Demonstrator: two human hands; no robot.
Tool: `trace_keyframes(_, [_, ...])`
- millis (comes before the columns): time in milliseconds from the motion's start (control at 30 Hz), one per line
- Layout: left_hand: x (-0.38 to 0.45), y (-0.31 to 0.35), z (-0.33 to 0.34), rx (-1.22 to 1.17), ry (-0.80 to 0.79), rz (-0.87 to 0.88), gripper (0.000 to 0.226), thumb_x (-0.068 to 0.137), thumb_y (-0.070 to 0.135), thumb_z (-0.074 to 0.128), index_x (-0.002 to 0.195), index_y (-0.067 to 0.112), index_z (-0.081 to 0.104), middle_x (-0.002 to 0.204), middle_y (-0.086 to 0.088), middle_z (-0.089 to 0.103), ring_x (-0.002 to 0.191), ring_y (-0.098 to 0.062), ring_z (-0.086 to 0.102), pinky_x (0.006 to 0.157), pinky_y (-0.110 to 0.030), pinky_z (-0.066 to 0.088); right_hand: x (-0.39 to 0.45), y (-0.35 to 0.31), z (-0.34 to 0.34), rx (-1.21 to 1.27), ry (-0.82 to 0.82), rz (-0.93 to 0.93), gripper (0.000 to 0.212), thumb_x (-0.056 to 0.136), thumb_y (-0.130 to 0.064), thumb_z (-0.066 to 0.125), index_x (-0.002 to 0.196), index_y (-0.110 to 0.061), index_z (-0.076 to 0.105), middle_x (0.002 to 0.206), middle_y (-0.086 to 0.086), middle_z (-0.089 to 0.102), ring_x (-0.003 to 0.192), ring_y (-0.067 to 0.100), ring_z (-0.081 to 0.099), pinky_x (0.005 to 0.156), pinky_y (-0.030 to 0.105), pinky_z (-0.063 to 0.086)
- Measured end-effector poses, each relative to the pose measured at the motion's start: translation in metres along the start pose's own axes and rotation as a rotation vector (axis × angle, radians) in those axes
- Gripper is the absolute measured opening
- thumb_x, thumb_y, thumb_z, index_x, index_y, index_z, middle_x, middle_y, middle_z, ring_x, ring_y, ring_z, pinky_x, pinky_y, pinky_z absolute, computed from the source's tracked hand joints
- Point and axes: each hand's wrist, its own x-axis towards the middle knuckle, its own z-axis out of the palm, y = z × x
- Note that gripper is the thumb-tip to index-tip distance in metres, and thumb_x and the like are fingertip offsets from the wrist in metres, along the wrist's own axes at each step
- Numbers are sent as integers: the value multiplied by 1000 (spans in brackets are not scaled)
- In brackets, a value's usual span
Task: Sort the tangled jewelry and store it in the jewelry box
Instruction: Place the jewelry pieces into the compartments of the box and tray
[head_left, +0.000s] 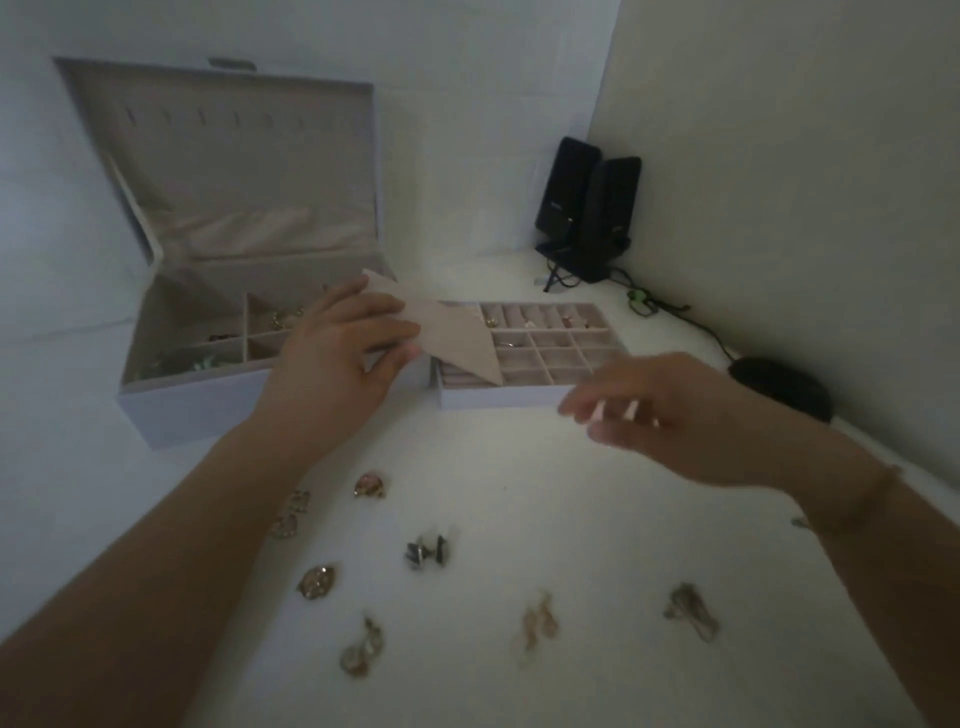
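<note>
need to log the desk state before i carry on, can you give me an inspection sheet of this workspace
surface: white table, dimly lit
job's things: jewelry box lid open, pieces in its compartments; divided tray beside it; loose jewelry pieces scattered nearer the person
clutter: black speakers in the corner; dark mouse at right
grippers: left hand holds a beige flat insert above box and tray; right hand hovers, fingers loose, blurred
cables: dark cable runs from the speakers to the mouse
surroundings: plain walls
</note>
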Motion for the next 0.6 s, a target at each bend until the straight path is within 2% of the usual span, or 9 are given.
trace_keyframes(100, [1,0,-1,-6,2,2,36,88,37,57,97,8,77,107,-13,72,115,-21,53,112,-15,26,-59,2,14,-23,-145,33,26,84,-45,52,109,-53,52,106,-32,52,95,-7,53,68,11,43])
trace_keyframes(200, [1,-3,0,19,-27,-19,33,88,36,60,99,10,77,109,-10,72,118,-32,58,110,-29,35,-97,14,31,25,-143,83,28,83,-50,61,107,-59,50,115,-36,44,101,-7,50,76,9,40])
trace_keyframes(300, [1,-1,-2,14,-8,-4,30,87,32,62,99,9,77,108,-11,72,117,-31,57,109,-28,34,-117,23,47,-8,-110,97,23,81,-61,54,102,-62,44,120,-40,33,112,-14,40,93,11,37])
trace_keyframes(367, [2,0,-3,15,-1,-12,29,87,31,63,99,8,77,108,-12,72,117,-30,56,109,-26,33,-123,22,56,-26,-46,94,24,81,-59,48,105,-57,48,117,-38,36,105,-11,47,89,16,44])
trace_keyframes(467, [0,0,-3,19,-3,-32,27,86,28,64,100,9,77,109,-11,72,118,-33,57,107,-31,36,-125,19,69,-17,61,104,24,83,-42,54,106,-46,48,106,-31,46,84,-7,57,74,16,47])
trace_keyframes(533, [0,0,-3,16,-13,-34,29,87,31,62,100,10,77,109,-11,72,118,-33,57,107,-32,37,-123,20,76,-24,111,87,16,84,-35,54,98,-41,51,98,-27,49,78,-6,56,70,18,47])
trace_keyframes(600, [1,-2,-3,11,-13,-28,33,88,36,59,100,10,77,109,-11,72,118,-32,57,108,-32,37,-118,22,80,-41,109,92,5,88,-39,48,92,-39,51,93,-23,50,75,-3,56,68,23,47])
